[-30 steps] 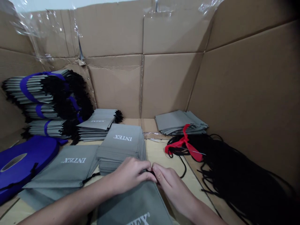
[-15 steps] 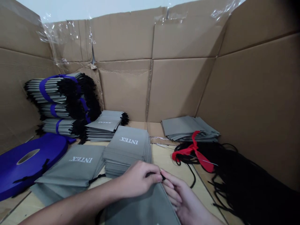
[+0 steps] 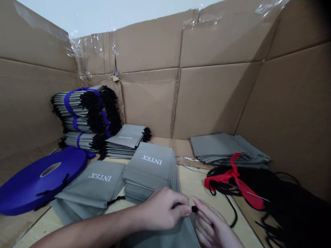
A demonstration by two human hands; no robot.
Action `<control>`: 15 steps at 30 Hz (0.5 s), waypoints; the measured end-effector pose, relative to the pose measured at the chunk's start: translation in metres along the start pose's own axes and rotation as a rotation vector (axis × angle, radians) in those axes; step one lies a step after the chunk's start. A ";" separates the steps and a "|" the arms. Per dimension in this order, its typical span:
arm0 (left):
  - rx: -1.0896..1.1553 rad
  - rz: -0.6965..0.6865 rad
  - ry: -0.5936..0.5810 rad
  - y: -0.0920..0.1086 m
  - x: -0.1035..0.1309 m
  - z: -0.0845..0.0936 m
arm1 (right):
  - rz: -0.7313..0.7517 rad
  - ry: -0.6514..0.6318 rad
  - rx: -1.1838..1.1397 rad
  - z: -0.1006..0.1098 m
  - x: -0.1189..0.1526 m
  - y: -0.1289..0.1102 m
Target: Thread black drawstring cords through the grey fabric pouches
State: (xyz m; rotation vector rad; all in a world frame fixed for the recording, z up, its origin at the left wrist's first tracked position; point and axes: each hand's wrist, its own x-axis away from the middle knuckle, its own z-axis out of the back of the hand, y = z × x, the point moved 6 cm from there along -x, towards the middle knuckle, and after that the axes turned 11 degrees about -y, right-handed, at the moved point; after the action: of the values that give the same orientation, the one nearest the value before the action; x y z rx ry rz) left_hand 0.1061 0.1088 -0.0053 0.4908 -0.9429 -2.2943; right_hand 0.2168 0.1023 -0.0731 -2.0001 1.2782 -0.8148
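A grey drawstring pouch (image 3: 165, 238) hangs below my hands at the front edge of the view, its lower part cut off. My left hand (image 3: 169, 208) is closed at the pouch's top corner, thumb against fingers, with a bit of black cord showing in the pinch. Just to its right, my right hand (image 3: 210, 220) is closed on the black cord (image 3: 194, 209), whose knotted end pokes out by the fingertips. Behind my left hand stands a stack of grey pouches (image 3: 151, 160) printed INTEX. More printed pouches (image 3: 99, 177) lie left of it, one with a black cord end.
A blue ribbon roll (image 3: 24, 187) lies at the left, with bundled pouches (image 3: 77, 103) stacked behind. A corded pouch stack (image 3: 126, 137) sits mid-back. Flat grey pouches (image 3: 219, 148), a red tie (image 3: 236, 179) and black cords (image 3: 292, 203) lie right. Cardboard walls (image 3: 150, 100) enclose the table.
My right hand has drawn a little away from my left, and the black knot now shows between them. The whole scene has shifted rightward as the head turned.
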 end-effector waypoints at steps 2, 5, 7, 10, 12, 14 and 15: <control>-0.006 0.065 -0.061 -0.002 0.001 0.001 | 0.040 -0.035 0.195 0.004 -0.011 -0.002; -0.064 0.083 -0.088 0.003 0.003 0.005 | 0.099 -0.107 0.378 0.003 -0.018 -0.007; -0.123 0.071 -0.071 0.007 0.004 0.007 | 0.142 -0.145 0.409 0.001 -0.018 -0.011; -0.173 0.048 -0.030 0.009 0.004 0.009 | 0.053 -0.198 0.401 0.001 -0.017 -0.005; -0.182 0.042 -0.003 0.008 0.004 0.010 | -0.053 -0.246 0.374 0.002 -0.017 0.003; -0.167 0.038 0.010 0.006 0.003 0.010 | -0.078 -0.264 0.337 0.001 -0.016 0.006; -0.160 0.039 0.011 0.005 0.003 0.010 | -0.062 -0.253 0.325 0.001 -0.014 0.004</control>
State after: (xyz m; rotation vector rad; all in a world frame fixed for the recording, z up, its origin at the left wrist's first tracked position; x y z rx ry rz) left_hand 0.1002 0.1088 0.0049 0.4122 -0.7495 -2.3063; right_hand 0.2102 0.1142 -0.0789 -1.8184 0.8825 -0.7190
